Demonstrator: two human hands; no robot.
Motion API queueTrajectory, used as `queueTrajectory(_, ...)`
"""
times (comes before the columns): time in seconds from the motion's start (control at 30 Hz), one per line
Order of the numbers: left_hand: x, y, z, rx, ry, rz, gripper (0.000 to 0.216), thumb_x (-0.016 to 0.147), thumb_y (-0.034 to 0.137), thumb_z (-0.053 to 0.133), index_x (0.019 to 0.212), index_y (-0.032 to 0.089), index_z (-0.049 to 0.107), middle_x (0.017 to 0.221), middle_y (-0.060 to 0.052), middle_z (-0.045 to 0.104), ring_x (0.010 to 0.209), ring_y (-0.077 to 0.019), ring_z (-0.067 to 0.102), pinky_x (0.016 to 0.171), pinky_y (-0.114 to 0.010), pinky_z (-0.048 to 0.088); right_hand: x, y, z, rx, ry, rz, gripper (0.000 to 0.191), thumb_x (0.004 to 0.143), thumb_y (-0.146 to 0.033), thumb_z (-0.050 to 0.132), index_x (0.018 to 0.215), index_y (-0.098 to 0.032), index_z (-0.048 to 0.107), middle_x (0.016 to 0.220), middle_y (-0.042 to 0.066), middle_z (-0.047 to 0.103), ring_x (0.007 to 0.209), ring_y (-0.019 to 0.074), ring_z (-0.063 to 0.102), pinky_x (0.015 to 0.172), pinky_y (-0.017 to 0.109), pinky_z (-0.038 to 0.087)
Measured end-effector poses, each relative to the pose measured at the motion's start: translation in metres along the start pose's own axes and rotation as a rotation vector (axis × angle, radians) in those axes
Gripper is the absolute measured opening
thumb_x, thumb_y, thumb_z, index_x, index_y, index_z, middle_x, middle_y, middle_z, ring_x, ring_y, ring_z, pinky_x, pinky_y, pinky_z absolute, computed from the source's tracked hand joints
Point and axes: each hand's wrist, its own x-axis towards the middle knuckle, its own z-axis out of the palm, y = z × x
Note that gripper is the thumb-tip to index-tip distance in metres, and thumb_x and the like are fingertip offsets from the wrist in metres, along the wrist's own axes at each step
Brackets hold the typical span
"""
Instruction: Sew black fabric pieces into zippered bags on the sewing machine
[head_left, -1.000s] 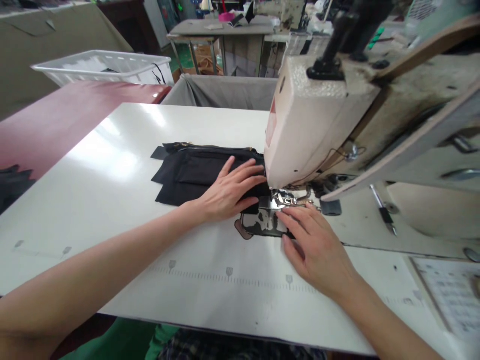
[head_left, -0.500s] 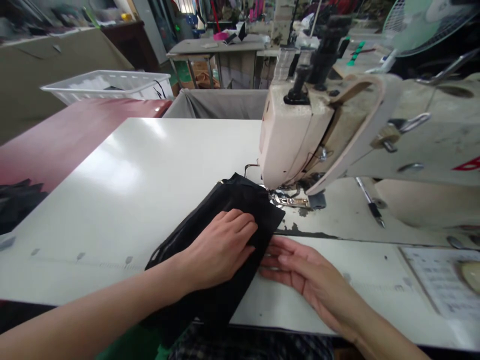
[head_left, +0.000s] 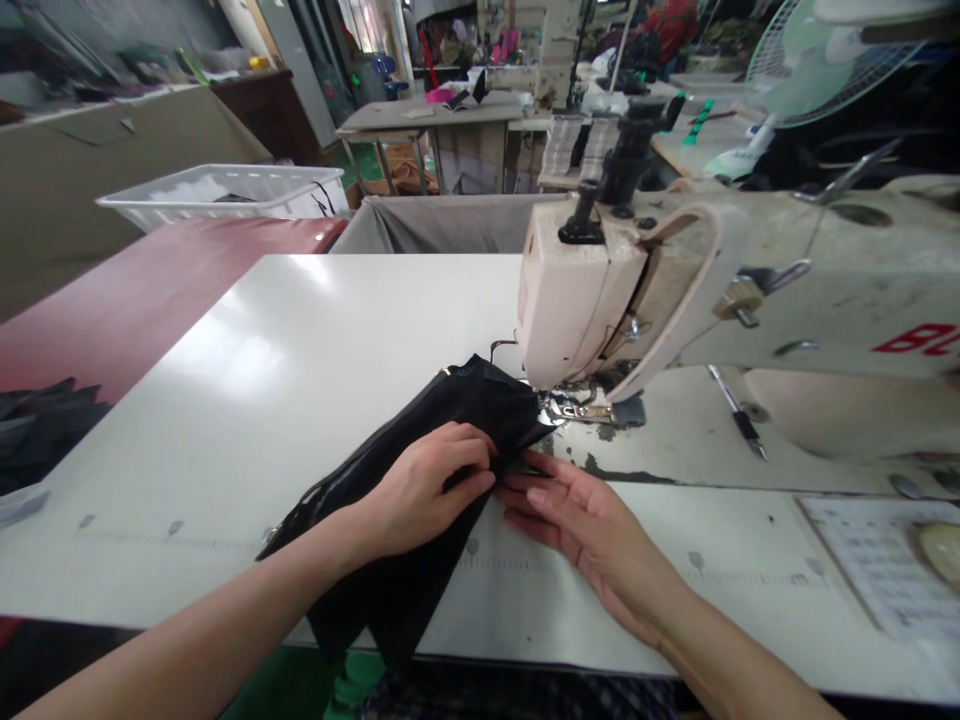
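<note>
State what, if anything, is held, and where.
Black cloth, seemingly pinched near its right edge by the left hand; whether the right hand grips cannot be told.

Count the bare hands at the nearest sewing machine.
2: the left hand on top of the black fabric, the right hand at the fabric's right edge.
</note>
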Motion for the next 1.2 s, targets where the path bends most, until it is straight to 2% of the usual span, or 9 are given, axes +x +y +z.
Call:
queueTrajectory(0.13, -0.004, -0.004, 0.003, -0.126, 0.025, -0.032, 0.020, 0.095, 0.022, 0.045, 0.081, 0.017, 0.058, 0.102, -0.004, 0.061, 0.094, -0.0150, 0.056, 0.084, -0.027, 0.044, 0.008, -0.001, 0.010, 0.016, 0.044, 0.021, 0.052, 0.073, -0.036, 0.076, 0.117, -0.016, 0.057, 0.099, 0.008, 0.068, 0.098, 0.0240, 0.065, 0.093, 0.043, 0.052)
queueTrajectory(0.27, -0.005, -0.007, 0.004, -0.221, 0.058, -0.077, 0.021, 0.094, 0.023, 0.046, 0.078, 0.017, 0.058, 0.098, -0.003, 0.062, 0.092, -0.0140, 0.056, 0.083, -0.025, 0.042, 0.009, -0.003, 0.008, -0.021, 0.088, 0.026, 0.053, 0.069, -0.038, 0.080, 0.113, -0.016, 0.060, 0.089, 0.005, 0.067, 0.093, 0.0213, 0.064, 0.089, 0.038, 0.052)
queueTrajectory(0.43, -0.006, -0.007, 0.005, -0.280, 0.083, -0.078, 0.023, 0.092, 0.022, 0.048, 0.071, 0.016, 0.056, 0.092, -0.001, 0.062, 0.087, -0.0133, 0.054, 0.081, -0.025, 0.040, 0.010, -0.001, 0.009, -0.062, 0.083, -0.026, 0.039, 0.069, -0.041, 0.079, 0.095, -0.017, 0.062, 0.083, 0.001, 0.065, 0.083, 0.0173, 0.062, 0.082, 0.035, 0.053)
queueTrajectory(0.53, -0.008, -0.001, 0.011, -0.207, 0.120, -0.090, 0.019, 0.091, 0.021, 0.046, 0.074, 0.017, 0.054, 0.092, -0.002, 0.061, 0.086, -0.0148, 0.054, 0.080, -0.027, 0.041, 0.016, 0.002, 0.009, -0.125, 0.140, -0.061, 0.039, 0.067, -0.046, 0.078, 0.087, -0.017, 0.061, 0.077, 0.001, 0.064, 0.073, 0.0175, 0.061, 0.072, 0.036, 0.055)
queueTrajectory(0.6, -0.009, 0.005, 0.020, -0.065, 0.176, -0.111, 0.003, 0.083, 0.019, 0.052, 0.083, 0.016, 0.054, 0.093, -0.004, 0.060, 0.088, -0.0174, 0.054, 0.081, -0.031, 0.042, 0.023, 0.003, 0.006, -0.153, 0.185, -0.104, 0.037, 0.066, -0.047, 0.076, 0.083, -0.018, 0.060, 0.075, 0.000, 0.064, 0.070, 0.0182, 0.061, 0.067, 0.035, 0.055)
queueTrajectory(0.73, -0.008, 0.017, 0.039, 0.279, 0.202, -0.078, 0.058, 0.070, 0.011, 0.054, 0.127, 0.015, 0.047, 0.108, -0.007, 0.057, 0.101, -0.0238, 0.050, 0.095, -0.043, 0.036, 0.031, -0.001, -0.003, -0.175, 0.244, -0.141, 0.031, 0.063, -0.042, 0.077, 0.076, -0.020, 0.060, 0.069, 0.000, 0.064, 0.067, 0.0191, 0.062, 0.065, 0.034, 0.054)
queueTrajectory(0.8, -0.007, 0.020, 0.045, 0.351, 0.180, -0.021, 0.069, 0.069, 0.007, 0.049, 0.138, 0.016, 0.040, 0.112, -0.009, 0.055, 0.104, -0.0242, 0.048, 0.097, -0.044, 0.035, 0.032, -0.003, -0.005, -0.172, 0.252, -0.132, 0.027, 0.063, -0.039, 0.077, 0.073, -0.019, 0.061, 0.064, -0.001, 0.063, 0.065, 0.0195, 0.062, 0.064, 0.033, 0.055)
queueTrajectory(0.93, -0.002, 0.022, 0.052, 0.389, 0.110, 0.066, 0.072, 0.069, 0.005, 0.044, 0.141, 0.010, 0.036, 0.111, -0.011, 0.054, 0.101, -0.0244, 0.047, 0.091, -0.041, 0.038, 0.029, -0.006, -0.004, -0.136, 0.267, -0.122, 0.025, 0.062, -0.039, 0.074, 0.066, -0.019, 0.060, 0.061, -0.001, 0.063, 0.065, 0.0198, 0.063, 0.064, 0.033, 0.055)
queueTrajectory(1.2, 0.003, 0.024, 0.058, 0.429, 0.048, 0.048, 0.067, 0.076, 0.004, 0.038, 0.143, 0.005, 0.031, 0.108, -0.013, 0.052, 0.093, -0.0244, 0.046, 0.083, -0.040, 0.041, 0.027, -0.008, -0.002, -0.049, 0.273, -0.116, 0.026, 0.058, -0.037, 0.077, 0.069, -0.017, 0.065, 0.074, 0.002, 0.069, 0.080, 0.0215, 0.065, 0.069, 0.031, 0.055)
